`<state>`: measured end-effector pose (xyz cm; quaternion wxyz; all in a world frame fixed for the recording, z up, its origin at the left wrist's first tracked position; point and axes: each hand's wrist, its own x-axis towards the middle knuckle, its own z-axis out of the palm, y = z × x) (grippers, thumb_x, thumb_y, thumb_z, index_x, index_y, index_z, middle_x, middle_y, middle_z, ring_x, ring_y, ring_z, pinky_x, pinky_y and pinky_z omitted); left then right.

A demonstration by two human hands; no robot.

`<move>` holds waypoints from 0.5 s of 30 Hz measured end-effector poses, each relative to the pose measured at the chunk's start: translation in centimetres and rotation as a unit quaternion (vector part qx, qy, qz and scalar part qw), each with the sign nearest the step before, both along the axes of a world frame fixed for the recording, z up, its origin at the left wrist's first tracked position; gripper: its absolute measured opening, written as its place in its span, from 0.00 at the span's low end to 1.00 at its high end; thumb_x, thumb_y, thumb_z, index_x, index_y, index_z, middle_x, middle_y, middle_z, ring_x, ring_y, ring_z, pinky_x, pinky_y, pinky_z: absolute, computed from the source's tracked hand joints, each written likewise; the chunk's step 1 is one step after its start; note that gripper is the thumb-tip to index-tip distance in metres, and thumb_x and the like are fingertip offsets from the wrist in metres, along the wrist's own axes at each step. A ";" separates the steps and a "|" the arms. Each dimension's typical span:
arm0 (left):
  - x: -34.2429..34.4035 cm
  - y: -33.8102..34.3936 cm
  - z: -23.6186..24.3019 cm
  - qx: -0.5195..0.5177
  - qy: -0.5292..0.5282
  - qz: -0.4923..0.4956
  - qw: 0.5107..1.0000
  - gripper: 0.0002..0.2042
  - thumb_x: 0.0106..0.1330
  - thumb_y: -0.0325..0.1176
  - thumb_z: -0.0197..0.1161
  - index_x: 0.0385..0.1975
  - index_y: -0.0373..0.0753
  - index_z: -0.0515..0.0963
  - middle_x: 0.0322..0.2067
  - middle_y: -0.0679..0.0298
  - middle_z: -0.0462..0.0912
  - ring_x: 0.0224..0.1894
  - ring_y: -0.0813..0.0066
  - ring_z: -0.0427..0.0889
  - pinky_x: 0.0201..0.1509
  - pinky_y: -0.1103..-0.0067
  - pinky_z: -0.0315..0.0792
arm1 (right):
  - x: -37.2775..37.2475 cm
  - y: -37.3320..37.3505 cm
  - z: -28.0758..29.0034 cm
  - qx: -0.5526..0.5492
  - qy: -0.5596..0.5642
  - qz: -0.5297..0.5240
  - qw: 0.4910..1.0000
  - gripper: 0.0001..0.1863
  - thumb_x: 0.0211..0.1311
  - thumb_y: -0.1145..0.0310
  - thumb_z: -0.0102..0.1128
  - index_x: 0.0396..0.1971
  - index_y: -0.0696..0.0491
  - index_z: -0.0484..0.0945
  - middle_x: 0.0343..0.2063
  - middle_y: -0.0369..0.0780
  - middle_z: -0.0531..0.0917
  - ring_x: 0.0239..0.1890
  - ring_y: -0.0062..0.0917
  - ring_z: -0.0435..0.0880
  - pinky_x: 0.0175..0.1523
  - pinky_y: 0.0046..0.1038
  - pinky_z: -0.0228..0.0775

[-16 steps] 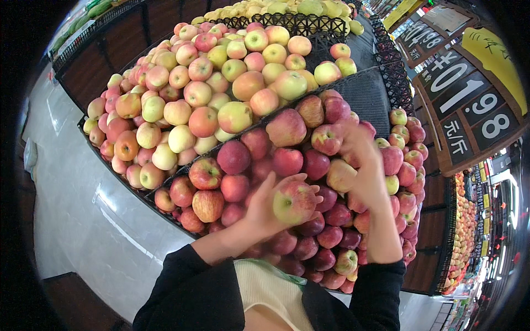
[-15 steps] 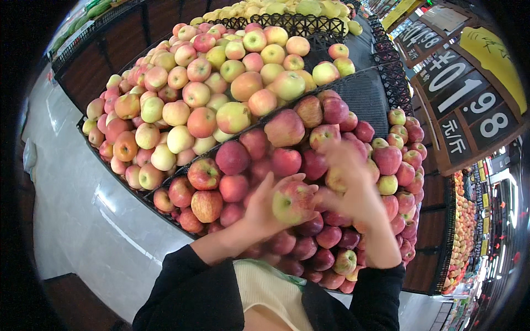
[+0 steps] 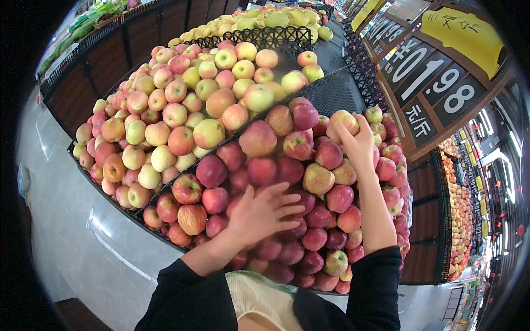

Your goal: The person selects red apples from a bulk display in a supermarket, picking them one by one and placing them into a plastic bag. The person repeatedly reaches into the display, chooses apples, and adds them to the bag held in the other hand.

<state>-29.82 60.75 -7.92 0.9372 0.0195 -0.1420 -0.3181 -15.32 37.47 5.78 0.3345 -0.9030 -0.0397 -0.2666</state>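
Note:
My right hand (image 3: 358, 144) reaches to the far right part of the red apple heap, its fingers and thumb around a yellowish-pink apple (image 3: 341, 124). Nearer to me, my left hand (image 3: 261, 214) hovers over dark red apples (image 3: 269, 248) with its fingers spread and nothing in them. Beside the right wrist lie a yellow-and-red apple (image 3: 318, 179) and a plain red apple (image 3: 339, 198). Some apples lie hidden under my hands and forearms.
A black divider (image 3: 232, 137) separates the red heap from paler apples (image 3: 175, 115) on the left. Yellow fruit (image 3: 243, 23) stands behind a black lattice fence (image 3: 270, 36). At right, a large price sign (image 3: 433, 83) leans over the display. Grey floor (image 3: 83, 220) lies at left.
The apple that was in my left hand is gone from it, and those fingers are now spread. My right hand has moved farther out onto an apple. The view has shifted slightly right.

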 end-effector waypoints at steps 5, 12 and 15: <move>0.2 -0.6 -0.8 -0.026 -0.022 -0.029 0.999 0.40 0.70 0.69 0.40 0.71 0.42 0.60 0.67 0.46 0.66 0.70 0.42 0.63 0.69 0.46 0.61 | 6.2 -3.7 -4.3 0.079 0.140 0.019 0.987 0.34 0.57 0.46 0.67 0.51 0.62 0.78 0.45 0.52 0.84 0.50 0.37 0.83 0.55 0.34 0.73; 0.2 -0.2 -1.3 0.005 -0.060 -0.022 0.998 0.38 0.72 0.66 0.43 0.70 0.39 0.60 0.65 0.48 0.68 0.68 0.45 0.67 0.69 0.52 0.63 | 3.9 -2.6 -4.1 -0.134 0.062 0.117 0.982 0.31 0.57 0.56 0.70 0.54 0.59 0.71 0.49 0.55 0.78 0.52 0.48 0.79 0.57 0.41 0.71; 0.4 -0.5 -1.8 -0.023 -0.088 -0.032 0.995 0.37 0.73 0.63 0.43 0.70 0.39 0.59 0.65 0.48 0.68 0.68 0.45 0.67 0.70 0.52 0.63 | 3.1 -2.4 -4.2 -0.149 0.065 0.124 0.979 0.32 0.55 0.56 0.71 0.55 0.58 0.69 0.51 0.57 0.74 0.53 0.55 0.76 0.57 0.45 0.70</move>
